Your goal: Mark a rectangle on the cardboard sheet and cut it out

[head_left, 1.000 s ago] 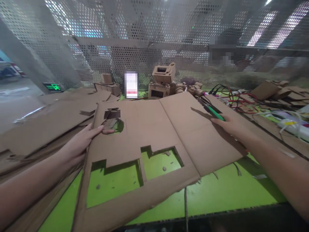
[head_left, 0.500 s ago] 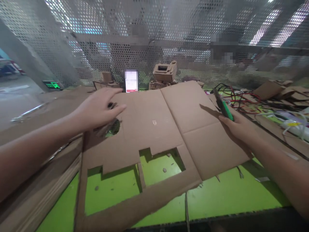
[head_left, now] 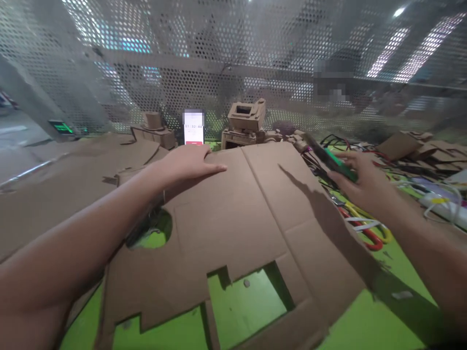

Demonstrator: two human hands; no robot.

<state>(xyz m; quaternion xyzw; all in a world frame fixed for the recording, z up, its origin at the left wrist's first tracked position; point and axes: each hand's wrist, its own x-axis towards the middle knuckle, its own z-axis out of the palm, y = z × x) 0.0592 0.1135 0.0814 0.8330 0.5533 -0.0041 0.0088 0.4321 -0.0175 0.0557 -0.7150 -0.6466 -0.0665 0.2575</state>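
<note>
Basically, facing a perforated metal screen [head_left: 226,53] across a green table [head_left: 346,325], strewn with scraps and coloured cables [head_left: 372,242]. Reaching over a wide cardboard sheet [head_left: 226,214] on that surface, cut through with openings. Resting a half-open left hand [head_left: 186,163] at its far edge, hard to tell if pinching. Gripping a green-handled tool [head_left: 341,165] in a curled right hand [head_left: 368,182]. Could tear the narrow strip [head_left: 212,323] between openings by tugging unevenly, or snag cables by swinging right.

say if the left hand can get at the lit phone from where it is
Probably yes: the left hand is at the far edge of the cut cardboard, close to the phone, with nothing visible blocking it.
</note>
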